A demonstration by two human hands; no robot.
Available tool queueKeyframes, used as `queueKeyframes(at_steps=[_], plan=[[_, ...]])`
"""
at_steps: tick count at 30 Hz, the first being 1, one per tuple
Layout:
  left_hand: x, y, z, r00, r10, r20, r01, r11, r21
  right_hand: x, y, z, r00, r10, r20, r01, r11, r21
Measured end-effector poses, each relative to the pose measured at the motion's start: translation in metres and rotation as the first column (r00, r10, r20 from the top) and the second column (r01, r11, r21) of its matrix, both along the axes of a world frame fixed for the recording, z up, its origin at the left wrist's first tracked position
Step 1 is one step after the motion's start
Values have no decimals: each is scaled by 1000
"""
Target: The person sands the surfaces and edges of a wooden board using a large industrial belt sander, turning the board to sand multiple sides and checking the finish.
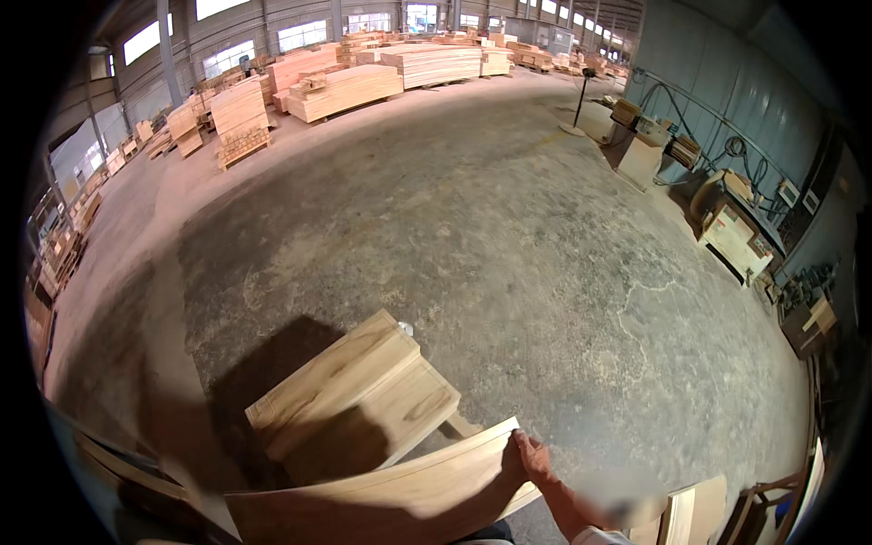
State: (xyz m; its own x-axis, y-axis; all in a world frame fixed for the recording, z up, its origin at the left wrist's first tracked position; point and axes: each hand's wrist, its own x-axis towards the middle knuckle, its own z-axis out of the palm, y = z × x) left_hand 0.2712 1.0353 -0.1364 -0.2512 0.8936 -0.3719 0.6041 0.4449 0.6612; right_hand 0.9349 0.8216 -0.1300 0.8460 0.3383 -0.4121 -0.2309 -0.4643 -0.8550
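My right hand (536, 459) grips the right end of a long, light wooden board (363, 500) near the lower edge of the view. Its fingers and thumb close around the board's upper corner. The board appears bowed through the lens and its lower part runs out of view. Just beyond it lie wide wooden panels (331, 377) with brown grain, partly in shadow, on a low stack. A short piece of timber (461, 425) pokes out by their right corner. My left hand is out of view.
Pale lumber stacks (350, 91) line the far side of the hall. Machines (736, 241) with cables stand along the right wall, near a thin black stand (579, 104). More boards (695, 513) stand at the lower right. Bare concrete floor (509, 227) spreads between.
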Motion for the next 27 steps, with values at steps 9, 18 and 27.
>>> queueKeyframes(at_steps=[9, 18, 27], plan=[[108, 15, -5, 959, 182, 219, -156, 979, -135, 69, 97, 27, 974, 225, 27, -223, 972, -76], [128, -8, -42, 795, 405, 451, -333, 913, -234, 83, 138, 31, 880, 438, 185, -378, 881, -286], [92, -75, -65, 666, 634, 394, -596, 769, -229, 69, 149, 3, 879, 460, 122, -396, 850, -348]])
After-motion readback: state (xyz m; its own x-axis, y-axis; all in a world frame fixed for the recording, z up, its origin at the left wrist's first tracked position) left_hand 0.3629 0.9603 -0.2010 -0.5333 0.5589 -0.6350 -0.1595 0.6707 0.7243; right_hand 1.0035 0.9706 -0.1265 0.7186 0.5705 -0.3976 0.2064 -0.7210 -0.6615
